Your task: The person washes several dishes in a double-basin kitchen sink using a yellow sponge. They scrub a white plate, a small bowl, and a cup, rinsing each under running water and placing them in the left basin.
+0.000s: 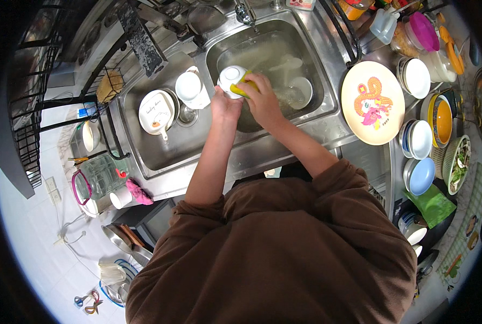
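A small white bowl [230, 75] is upside down over the left edge of the water-filled right sink basin [324, 87]. My left hand [226, 106] grips it from below, its fingers mostly hidden. Pressed against the bowl's side is a yellow-green sponge [241, 89], with my right hand [261, 95] shut on it. In the cloudy water lie a white bowl [301, 92] and a pale spoon [291, 64]. The left basin [156, 156] holds stacked plates, topped by a white dish with a handle [156, 111], and white bowls [189, 86] beside them.
A faucet [245, 16] overhangs the right basin. Right of the sink, a large cream plate with a dragon print [372, 103] lies near stacked bowls [420, 139]. A black rack [115, 93] rises on the left, above a glass jar [101, 177] and a pink cloth [138, 191].
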Demonstrator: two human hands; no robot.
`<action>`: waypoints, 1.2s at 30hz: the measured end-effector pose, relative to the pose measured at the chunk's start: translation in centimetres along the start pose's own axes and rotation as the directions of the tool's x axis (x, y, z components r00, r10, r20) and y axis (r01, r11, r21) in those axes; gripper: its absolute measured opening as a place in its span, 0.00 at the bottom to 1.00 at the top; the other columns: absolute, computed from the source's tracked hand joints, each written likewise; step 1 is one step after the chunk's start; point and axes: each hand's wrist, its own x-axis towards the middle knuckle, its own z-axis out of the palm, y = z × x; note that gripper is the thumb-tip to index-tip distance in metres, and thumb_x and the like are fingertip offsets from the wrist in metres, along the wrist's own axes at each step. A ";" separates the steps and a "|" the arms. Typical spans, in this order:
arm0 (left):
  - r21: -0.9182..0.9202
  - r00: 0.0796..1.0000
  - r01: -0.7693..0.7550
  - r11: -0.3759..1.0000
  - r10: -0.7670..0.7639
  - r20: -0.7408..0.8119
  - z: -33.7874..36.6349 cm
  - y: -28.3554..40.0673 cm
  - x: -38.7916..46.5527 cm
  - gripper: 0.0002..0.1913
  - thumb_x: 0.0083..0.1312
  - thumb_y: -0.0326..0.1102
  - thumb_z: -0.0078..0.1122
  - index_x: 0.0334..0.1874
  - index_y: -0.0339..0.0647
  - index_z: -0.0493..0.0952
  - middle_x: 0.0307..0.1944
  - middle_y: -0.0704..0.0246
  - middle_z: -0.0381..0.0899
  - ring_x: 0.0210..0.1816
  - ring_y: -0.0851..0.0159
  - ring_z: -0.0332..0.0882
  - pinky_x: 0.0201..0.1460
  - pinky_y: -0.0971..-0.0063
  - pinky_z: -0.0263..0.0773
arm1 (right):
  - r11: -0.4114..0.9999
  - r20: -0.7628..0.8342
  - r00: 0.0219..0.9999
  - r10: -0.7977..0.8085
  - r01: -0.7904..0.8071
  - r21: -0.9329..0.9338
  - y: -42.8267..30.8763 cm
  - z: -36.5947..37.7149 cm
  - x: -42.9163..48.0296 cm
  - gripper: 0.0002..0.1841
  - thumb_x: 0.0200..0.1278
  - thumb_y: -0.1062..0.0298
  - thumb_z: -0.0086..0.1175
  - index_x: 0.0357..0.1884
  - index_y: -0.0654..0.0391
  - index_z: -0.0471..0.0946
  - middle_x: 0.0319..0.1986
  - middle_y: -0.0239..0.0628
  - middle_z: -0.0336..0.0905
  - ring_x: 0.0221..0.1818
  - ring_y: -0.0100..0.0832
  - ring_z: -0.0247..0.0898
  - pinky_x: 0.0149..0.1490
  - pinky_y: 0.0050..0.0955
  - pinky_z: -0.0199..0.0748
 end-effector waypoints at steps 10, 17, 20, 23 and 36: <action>0.217 0.997 0.075 0.973 -0.075 -0.008 1.1 2.3 -0.6 0.22 0.74 0.44 0.26 0.57 0.35 0.66 0.53 0.59 0.73 0.55 0.55 0.71 0.60 0.56 0.66 | 0.953 0.104 0.977 -0.185 0.152 0.264 2.4 -1.2 2.2 0.11 0.49 0.80 0.49 0.37 0.59 0.74 0.44 0.43 0.69 0.50 0.45 0.66 0.56 0.36 0.64; 0.299 0.936 0.237 0.924 -0.300 0.185 0.1 2.8 0.5 0.17 0.74 0.38 0.32 0.53 0.34 0.68 0.46 0.61 0.78 0.47 0.59 0.77 0.53 0.61 0.73 | 0.943 0.235 0.954 -0.189 0.109 0.315 4.1 -2.1 4.7 0.13 0.52 0.79 0.49 0.41 0.61 0.73 0.43 0.43 0.71 0.48 0.43 0.68 0.54 0.33 0.65; 0.312 0.929 0.247 0.917 -0.316 0.195 0.0 2.8 0.7 0.17 0.74 0.38 0.32 0.52 0.34 0.68 0.45 0.61 0.78 0.46 0.60 0.78 0.53 0.62 0.73 | 0.931 0.354 0.935 -0.005 -0.125 0.343 4.5 -2.4 4.6 0.12 0.56 0.77 0.47 0.43 0.63 0.73 0.45 0.44 0.72 0.50 0.44 0.66 0.57 0.33 0.63; 0.277 0.943 0.228 0.934 -0.282 0.176 0.5 2.7 0.5 0.17 0.75 0.39 0.31 0.53 0.34 0.67 0.47 0.61 0.77 0.48 0.59 0.77 0.55 0.61 0.72 | 0.872 0.252 0.960 0.122 -0.225 0.435 4.2 -2.2 3.3 0.11 0.60 0.74 0.46 0.44 0.64 0.72 0.46 0.45 0.72 0.51 0.44 0.67 0.58 0.33 0.62; -0.087 0.991 0.015 0.996 -0.026 -0.129 0.6 -0.8 1.0 0.16 0.72 0.37 0.34 0.54 0.37 0.69 0.52 0.60 0.74 0.52 0.57 0.74 0.59 0.58 0.69 | 0.916 -0.186 0.925 0.330 -0.266 0.301 1.1 1.7 -2.0 0.17 0.59 0.78 0.48 0.51 0.60 0.64 0.47 0.45 0.67 0.53 0.36 0.63 0.60 0.31 0.58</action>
